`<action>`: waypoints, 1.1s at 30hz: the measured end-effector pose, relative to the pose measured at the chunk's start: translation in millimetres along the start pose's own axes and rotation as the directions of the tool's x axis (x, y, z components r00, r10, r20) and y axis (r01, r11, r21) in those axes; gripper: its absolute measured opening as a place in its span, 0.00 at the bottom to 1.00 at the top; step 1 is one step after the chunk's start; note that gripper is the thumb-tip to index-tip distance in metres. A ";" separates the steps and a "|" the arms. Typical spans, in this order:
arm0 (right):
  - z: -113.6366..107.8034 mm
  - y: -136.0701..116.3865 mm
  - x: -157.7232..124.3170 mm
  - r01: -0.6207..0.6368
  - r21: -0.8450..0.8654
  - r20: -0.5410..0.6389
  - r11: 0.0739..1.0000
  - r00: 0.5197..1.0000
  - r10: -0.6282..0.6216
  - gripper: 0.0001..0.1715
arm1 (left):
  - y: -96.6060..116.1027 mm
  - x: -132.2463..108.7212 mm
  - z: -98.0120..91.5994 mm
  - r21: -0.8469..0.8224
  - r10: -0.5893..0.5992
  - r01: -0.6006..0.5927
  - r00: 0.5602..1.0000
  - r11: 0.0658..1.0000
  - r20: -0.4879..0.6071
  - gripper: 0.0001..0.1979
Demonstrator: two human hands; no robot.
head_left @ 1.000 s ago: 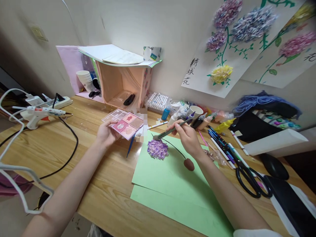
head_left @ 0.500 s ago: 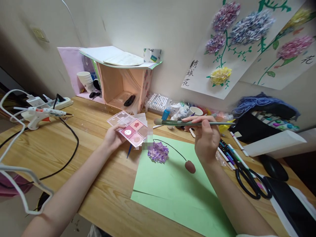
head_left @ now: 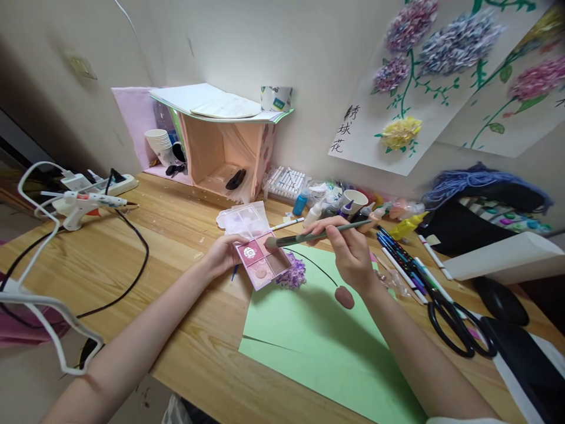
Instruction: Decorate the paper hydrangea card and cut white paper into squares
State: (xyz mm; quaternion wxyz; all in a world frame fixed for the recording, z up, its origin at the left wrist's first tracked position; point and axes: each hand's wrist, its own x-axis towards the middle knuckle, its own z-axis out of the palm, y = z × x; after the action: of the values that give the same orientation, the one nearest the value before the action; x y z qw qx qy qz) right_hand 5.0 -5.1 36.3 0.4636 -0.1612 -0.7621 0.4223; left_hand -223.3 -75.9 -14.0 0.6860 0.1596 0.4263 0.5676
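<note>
My left hand (head_left: 222, 257) grips an open pink makeup palette (head_left: 263, 261) with its clear lid tipped back, held over the wooden desk (head_left: 176, 235). A long green-handled brush (head_left: 318, 234) is pinched in my right hand (head_left: 351, 253), and its bristle tip touches a pan at the palette's top right. Just under the palette, a purple paper flower (head_left: 293, 277) lies on a light green sheet (head_left: 309, 330). A thin black stem runs from the flower to a brown oval piece (head_left: 345, 297) near my right wrist.
A glue gun (head_left: 83, 203) and power strip with cables lie at left. A pink open box (head_left: 220, 153) stands by the wall. Bottles, a paper cup (head_left: 354, 199), pens (head_left: 399, 253) and black scissors (head_left: 454, 324) crowd the right side. Flower artwork (head_left: 397, 88) hangs above.
The palette moved right and down, over the flower's edge. My right hand swung the brush from level in the air down to the palette's pans.
</note>
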 end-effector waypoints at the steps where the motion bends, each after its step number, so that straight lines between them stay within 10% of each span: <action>1: -1.1 -0.7 0.7 0.005 0.003 -0.029 1.000 1.000 -0.004 0.14 | 0.2 0.2 0.2 -0.002 0.000 0.000 1.000 1.000 0.008 0.16; 12: -1.3 -3.1 -1.4 -0.009 -0.071 0.040 0.997 0.999 0.011 0.15 | -1.1 1.0 2.4 -0.006 0.015 -0.015 1.000 1.000 -0.019 0.13; 33: 10.5 -4.1 -1.3 -0.107 -0.024 -0.237 0.994 0.967 0.099 0.12 | -5.4 -1.6 9.5 -0.039 0.037 -0.036 0.999 0.999 0.013 0.19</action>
State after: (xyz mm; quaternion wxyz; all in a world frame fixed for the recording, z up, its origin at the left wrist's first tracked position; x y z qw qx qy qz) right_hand -2.5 -13.5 36.5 0.5250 -0.2578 -0.7000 0.4098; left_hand -212.4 -76.5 -11.6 0.6813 0.1580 0.4077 0.5871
